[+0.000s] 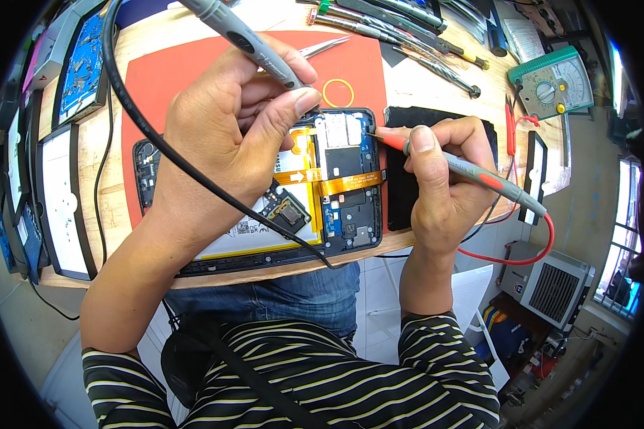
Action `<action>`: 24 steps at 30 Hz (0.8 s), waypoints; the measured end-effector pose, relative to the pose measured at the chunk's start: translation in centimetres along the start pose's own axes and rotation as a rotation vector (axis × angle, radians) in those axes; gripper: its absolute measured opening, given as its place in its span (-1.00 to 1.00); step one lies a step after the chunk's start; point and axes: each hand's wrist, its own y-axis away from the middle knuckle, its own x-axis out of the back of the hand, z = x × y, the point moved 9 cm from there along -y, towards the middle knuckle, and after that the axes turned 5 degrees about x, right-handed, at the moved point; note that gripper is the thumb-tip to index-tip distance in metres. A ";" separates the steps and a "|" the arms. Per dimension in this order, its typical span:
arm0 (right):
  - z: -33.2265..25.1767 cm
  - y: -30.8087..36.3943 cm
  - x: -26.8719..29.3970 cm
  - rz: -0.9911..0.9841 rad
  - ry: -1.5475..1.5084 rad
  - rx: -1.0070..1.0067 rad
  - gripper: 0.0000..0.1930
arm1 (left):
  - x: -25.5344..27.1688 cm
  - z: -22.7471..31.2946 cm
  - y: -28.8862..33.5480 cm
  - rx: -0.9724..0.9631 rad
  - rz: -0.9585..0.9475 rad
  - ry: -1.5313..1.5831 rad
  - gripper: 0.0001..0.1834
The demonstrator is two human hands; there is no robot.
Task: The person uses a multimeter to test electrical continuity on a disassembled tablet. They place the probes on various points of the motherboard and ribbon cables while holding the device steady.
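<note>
An opened tablet (348, 239) lies on a red mat (147, 89), its inside facing up. It shows a white battery (225, 248), an orange ribbon cable (350, 184) and a small loose circuit board (286, 212) resting on the battery. My left hand (218, 139) is closed round a grey test probe (245, 41) with a black lead; its tip is hidden behind my fingers near the tablet's upper edge. Pinched in my right hand (440, 182) is a grey and red test probe (490, 182) on a red lead. Its tip points at the board's upper right edge; contact is unclear.
A green analog multimeter (551, 80) stands at the far right. Screwdrivers (379, 32) lie at the back. Metal tweezers (327, 46) and a yellow rubber band (338, 80) rest on the mat. A black sheet (406, 118) lies right of the tablet. The black lead (164, 146) crosses my left forearm.
</note>
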 end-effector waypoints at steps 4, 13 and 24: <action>-0.2 0.0 0.0 -0.010 0.044 0.016 -0.83 | 0.0 0.0 0.0 -0.001 0.000 0.004 -0.80; -0.2 0.0 0.0 0.000 0.011 0.015 -0.84 | 0.0 0.0 0.0 -0.005 -0.002 -0.009 -0.81; -0.1 0.0 0.0 -0.007 0.003 0.003 -0.84 | 0.0 0.1 0.0 -0.013 -0.006 -0.006 -0.81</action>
